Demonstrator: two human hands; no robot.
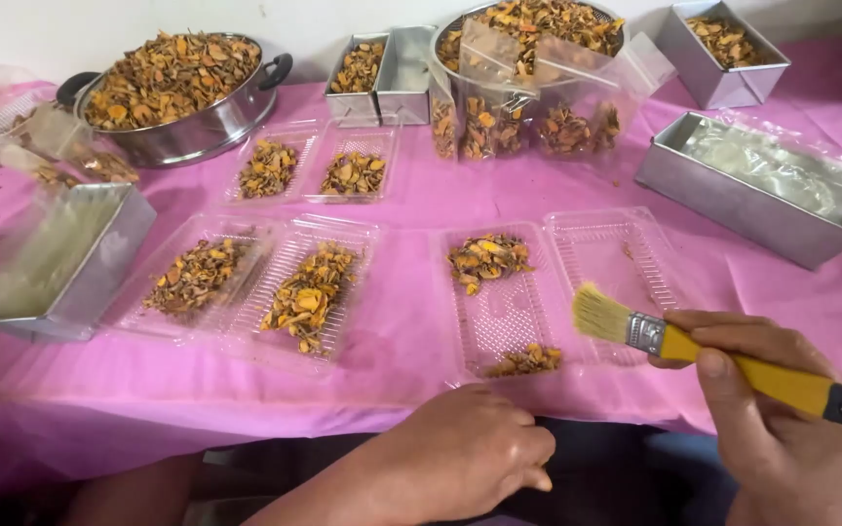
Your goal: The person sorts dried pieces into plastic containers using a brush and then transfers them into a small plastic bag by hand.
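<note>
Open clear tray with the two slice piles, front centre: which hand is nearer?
Left. The left hand rests at the table edge just below the open clear tray, near its front pile. The right hand is off to the tray's right, holding a yellow-handled brush.
</note>
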